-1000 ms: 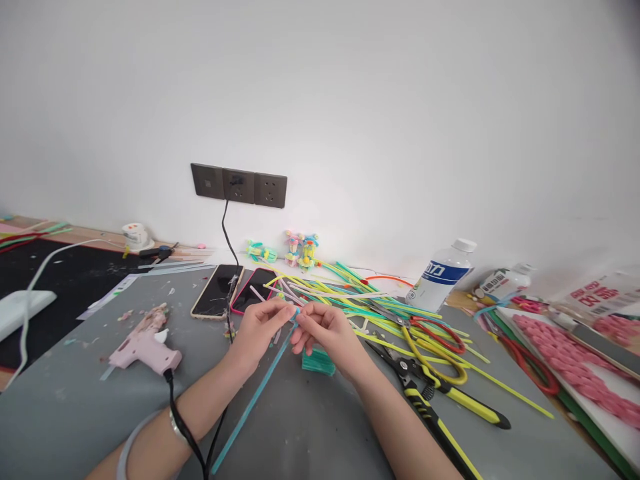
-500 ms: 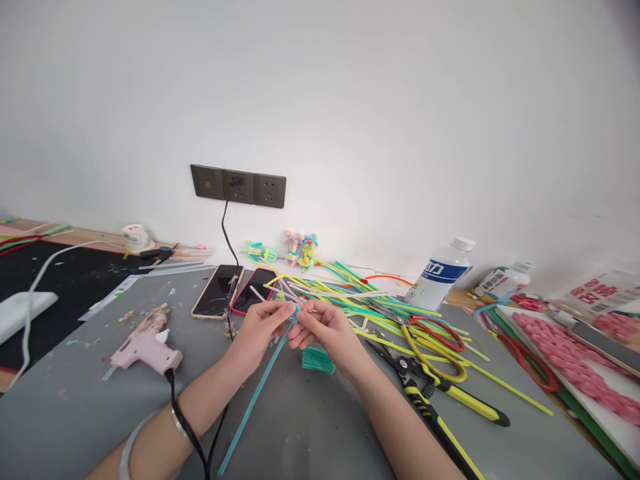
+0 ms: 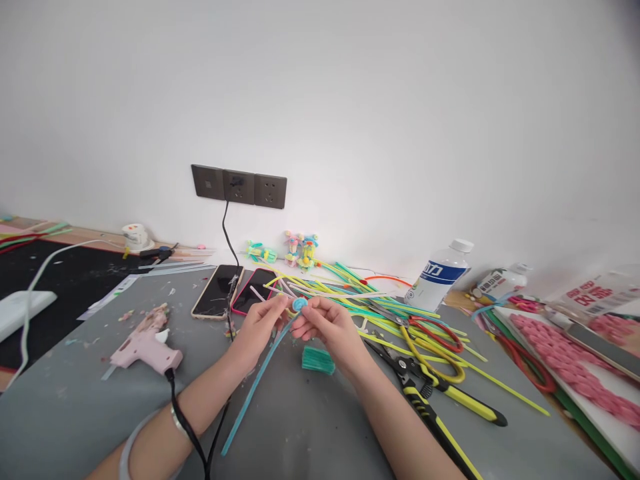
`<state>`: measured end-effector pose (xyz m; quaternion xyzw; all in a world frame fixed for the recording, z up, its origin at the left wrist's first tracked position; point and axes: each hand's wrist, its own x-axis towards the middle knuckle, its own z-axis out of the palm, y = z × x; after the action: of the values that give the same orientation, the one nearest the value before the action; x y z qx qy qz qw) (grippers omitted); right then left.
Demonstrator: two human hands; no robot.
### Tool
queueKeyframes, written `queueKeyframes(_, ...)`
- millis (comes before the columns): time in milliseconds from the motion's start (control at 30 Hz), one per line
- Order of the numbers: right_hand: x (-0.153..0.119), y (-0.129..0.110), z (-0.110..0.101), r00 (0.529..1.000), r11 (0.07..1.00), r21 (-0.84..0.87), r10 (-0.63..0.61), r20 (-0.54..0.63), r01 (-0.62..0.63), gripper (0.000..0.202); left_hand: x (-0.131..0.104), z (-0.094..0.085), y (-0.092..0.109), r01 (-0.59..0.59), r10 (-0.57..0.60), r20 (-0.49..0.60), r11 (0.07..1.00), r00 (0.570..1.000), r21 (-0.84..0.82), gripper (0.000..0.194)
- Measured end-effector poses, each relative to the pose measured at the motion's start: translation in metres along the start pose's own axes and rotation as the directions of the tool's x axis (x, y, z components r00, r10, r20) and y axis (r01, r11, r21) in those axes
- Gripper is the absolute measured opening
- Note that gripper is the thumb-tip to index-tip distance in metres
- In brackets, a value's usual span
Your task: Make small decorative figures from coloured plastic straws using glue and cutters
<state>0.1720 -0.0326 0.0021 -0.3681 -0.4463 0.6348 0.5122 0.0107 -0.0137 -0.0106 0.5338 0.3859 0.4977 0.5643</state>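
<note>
A blue pipe cleaner (image 3: 259, 378) has one end wound into a small flat coil, and its long tail slants down toward me on the left. My right hand (image 3: 327, 327) pinches the coil's edge between thumb and fingers. On the other side, my left hand (image 3: 261, 328) is closed with thumb and forefinger on the pipe cleaner close to the coil; the exact contact is partly hidden. Just below my right hand lies a bundle of short teal pipe cleaners (image 3: 318, 360) on the grey mat (image 3: 320, 427).
Left of my hands lie a pink glue gun (image 3: 147, 343) with a black cord and two phones (image 3: 217, 292). Loose pipe cleaners (image 3: 345, 293), scissors (image 3: 445, 333) and yellow-black pliers (image 3: 425, 383) lie right. A bottle (image 3: 440, 273) and small pipe-cleaner figures (image 3: 301, 250) stand by the wall.
The blue coil has turned up into clearer view between my hands, and my fingers have shifted around it. The tail's free end has risen slightly.
</note>
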Motion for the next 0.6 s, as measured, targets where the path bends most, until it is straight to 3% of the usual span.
queueKeyframes(200,0.0031,-0.0024,-0.0050,0.995,0.977,0.214,0.004,-0.101,0.018,0.037,0.0011,0.0007,0.0050,0.137,-0.125,0.231,0.990,0.965,-0.036,0.033)
queueKeyframes(433,-0.0021,-0.0061,0.0016,0.999,0.979,0.199,0.041,-0.011,-0.038,0.035,-0.0001,-0.0019,0.0088,-0.033,0.039,0.068,0.996,0.997,-0.083,0.027)
queueKeyframes(600,-0.0031,-0.0064,0.0019,0.999,0.987,0.154,0.051,-0.002,-0.050,0.035,0.0009,-0.0065,0.0044,-0.056,0.056,0.008,0.998,0.998,-0.042,0.030)
